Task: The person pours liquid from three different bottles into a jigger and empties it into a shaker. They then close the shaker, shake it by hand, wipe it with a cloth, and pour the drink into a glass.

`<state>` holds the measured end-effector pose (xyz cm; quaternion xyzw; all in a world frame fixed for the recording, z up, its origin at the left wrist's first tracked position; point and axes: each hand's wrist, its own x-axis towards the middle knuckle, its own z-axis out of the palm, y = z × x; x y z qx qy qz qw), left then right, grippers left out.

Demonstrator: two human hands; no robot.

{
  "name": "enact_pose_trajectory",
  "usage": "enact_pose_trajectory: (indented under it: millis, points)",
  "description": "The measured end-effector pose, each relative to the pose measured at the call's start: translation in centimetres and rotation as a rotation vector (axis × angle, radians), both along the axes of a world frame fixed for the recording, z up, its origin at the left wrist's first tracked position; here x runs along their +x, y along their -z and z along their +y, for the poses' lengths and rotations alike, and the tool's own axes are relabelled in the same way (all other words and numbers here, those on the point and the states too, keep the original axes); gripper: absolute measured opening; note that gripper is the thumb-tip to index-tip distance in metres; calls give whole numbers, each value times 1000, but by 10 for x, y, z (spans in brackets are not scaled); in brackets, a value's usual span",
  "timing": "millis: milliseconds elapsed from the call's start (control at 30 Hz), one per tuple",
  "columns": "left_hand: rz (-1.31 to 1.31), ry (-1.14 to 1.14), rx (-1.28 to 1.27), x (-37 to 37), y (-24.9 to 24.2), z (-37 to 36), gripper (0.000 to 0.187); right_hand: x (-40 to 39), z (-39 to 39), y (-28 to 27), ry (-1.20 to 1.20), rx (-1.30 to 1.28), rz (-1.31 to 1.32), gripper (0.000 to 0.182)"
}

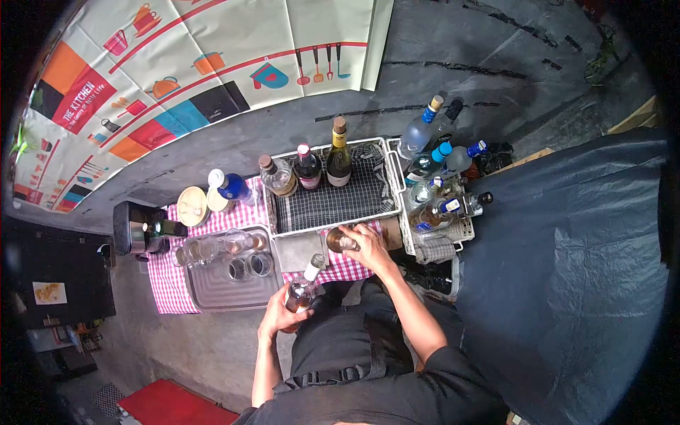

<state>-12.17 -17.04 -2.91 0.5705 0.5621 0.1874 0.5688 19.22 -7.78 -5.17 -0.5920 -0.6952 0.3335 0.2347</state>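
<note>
My left hand (287, 312) is wrapped round a glass bottle (303, 289) with a pale neck, tilted in front of my body near the table's front edge. My right hand (367, 248) grips a round, brownish glassy thing (341, 240) over the checked cloth; the fingers cover part of it, and I cannot tell whether it is a glass or a bottle. Just behind that hand stands a white basket (333, 225) lined with dark checked cloth. Along its back left are a corked clear bottle (278, 178), a dark red-capped bottle (307, 170) and a dark corked wine bottle (339, 159).
A clear plastic tray (230, 294) with several glasses lies on the pink checked cloth (168, 290) at left. Behind it stand a blue bottle (232, 186) and a wooden bowl (192, 205). Several bottles crowd a second white basket (464, 232) at right, beside a dark sheet (559, 283).
</note>
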Motion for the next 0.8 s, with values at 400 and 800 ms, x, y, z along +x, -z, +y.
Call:
enact_pose_trajectory:
  millis: [400, 800]
  points:
    - [22, -2, 29, 5, -11, 3, 74, -10, 1, -19, -15, 43, -82, 69]
    - [228, 121, -40, 5, -31, 19, 68, -9, -8, -24, -25, 9, 419, 56]
